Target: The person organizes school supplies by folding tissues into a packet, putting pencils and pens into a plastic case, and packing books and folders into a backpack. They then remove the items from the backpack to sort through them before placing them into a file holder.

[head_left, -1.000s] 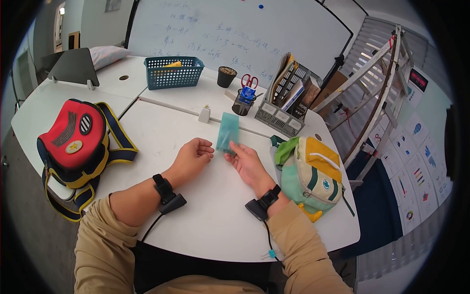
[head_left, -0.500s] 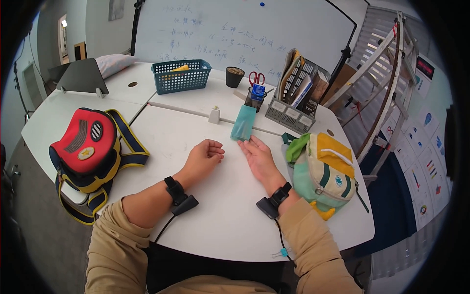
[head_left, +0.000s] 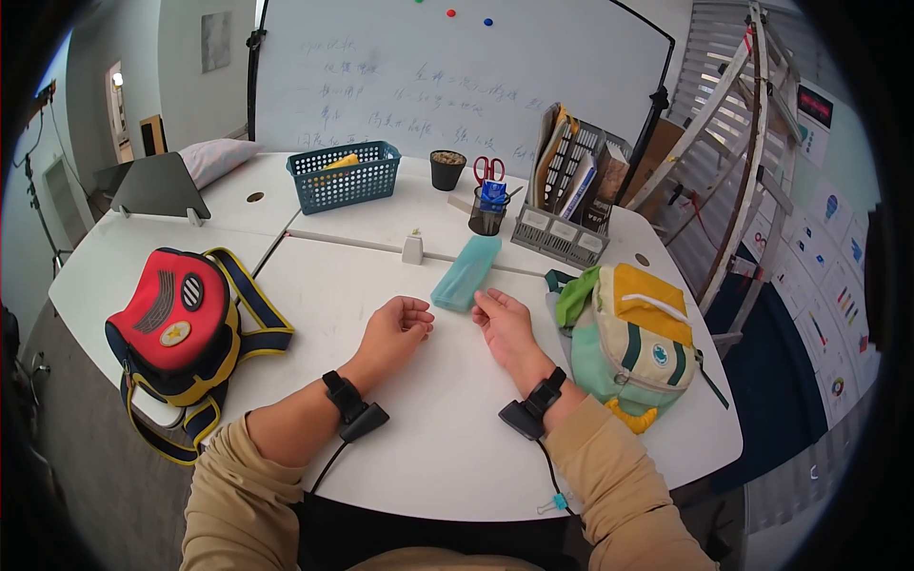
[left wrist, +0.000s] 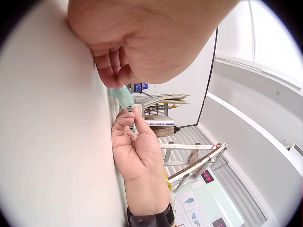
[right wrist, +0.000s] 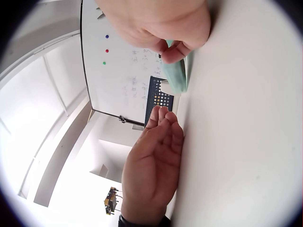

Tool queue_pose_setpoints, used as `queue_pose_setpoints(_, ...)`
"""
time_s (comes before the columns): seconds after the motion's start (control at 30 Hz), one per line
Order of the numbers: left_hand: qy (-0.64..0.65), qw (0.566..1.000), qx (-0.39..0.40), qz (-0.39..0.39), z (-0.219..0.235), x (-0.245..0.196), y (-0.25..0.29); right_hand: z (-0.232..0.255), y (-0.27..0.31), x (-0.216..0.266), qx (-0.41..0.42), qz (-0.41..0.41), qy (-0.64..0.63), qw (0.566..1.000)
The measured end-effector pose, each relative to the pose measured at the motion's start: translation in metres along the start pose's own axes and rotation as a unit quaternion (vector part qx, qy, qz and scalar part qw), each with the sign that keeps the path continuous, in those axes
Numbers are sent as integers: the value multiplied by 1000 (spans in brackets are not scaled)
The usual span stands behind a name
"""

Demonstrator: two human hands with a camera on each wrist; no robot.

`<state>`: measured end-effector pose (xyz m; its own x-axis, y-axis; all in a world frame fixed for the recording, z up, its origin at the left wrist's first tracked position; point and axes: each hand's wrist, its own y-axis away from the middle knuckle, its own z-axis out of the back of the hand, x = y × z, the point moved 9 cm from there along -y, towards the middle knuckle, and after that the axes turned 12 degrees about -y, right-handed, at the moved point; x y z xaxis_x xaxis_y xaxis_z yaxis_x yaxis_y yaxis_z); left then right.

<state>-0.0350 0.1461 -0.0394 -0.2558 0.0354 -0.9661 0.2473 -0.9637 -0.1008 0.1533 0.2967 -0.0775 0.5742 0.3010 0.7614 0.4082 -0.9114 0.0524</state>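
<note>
A translucent teal packet (head_left: 466, 274) lies aslant over the middle of the white table (head_left: 419, 428), its far end leaning to the right. My right hand (head_left: 506, 328) pinches its near right edge between thumb and fingers; in the right wrist view the teal packet (right wrist: 175, 75) shows just beyond the fingertips. To the left, my left hand (head_left: 388, 335) rests with loosely curled fingers and holds nothing, a short gap from the packet. The left wrist view shows the packet (left wrist: 124, 97) between the two hands.
A red and navy bag (head_left: 176, 319) lies left, a mint and yellow backpack (head_left: 633, 338) right. Behind are a white plug-like item (head_left: 412, 249), a teal basket (head_left: 345, 181), a small pot (head_left: 447, 171), a pen cup (head_left: 486, 217) and a grey file holder (head_left: 560, 236).
The packet has turned from nearly straight ahead to a clear rightward slant, with my right hand still at its near end. My left hand keeps its loosely curled pose. The head view has shifted.
</note>
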Motion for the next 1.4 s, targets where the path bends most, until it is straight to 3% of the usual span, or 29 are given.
queue_pose_setpoints(0.27, -24, 998, -45, -28, 5, 6, -3, -5, 8, 5, -5, 4, -33, 999)
queue_pose_setpoints(0.37, -57, 998, -33, 6, 6, -5, 5, -14, 14, 7, 11, 12, -22, 1000)
queue_pose_setpoints(0.67, -143, 985, 87, 30, -12, -17, 7, -21, 20, 5, 55, 0, 22, 998)
queue_pose_setpoints(0.77, -127, 991, 40, -11, -10, 1, -2, -19, 23, 6, 40, 1, 44, 998)
queue_pose_setpoints(0.97, -46, 998, 45, 11, -7, 10, -5, -24, 40, 8, 21, 11, 188, 982)
queue_pose_setpoints(1.13, -73, 996, 44, 40, -2, -1, 2, -44, 61, 10, 48, 22, 290, 956)
queue_pose_setpoints(1.27, -97, 992, 65, 46, -1, 0, 0, -41, 59, 7, 49, 5, 257, 965)
queue_pose_setpoints(1.4, -115, 991, 33, 61, 5, 0, 2, -42, 61, 7, 52, -17, 236, 970)
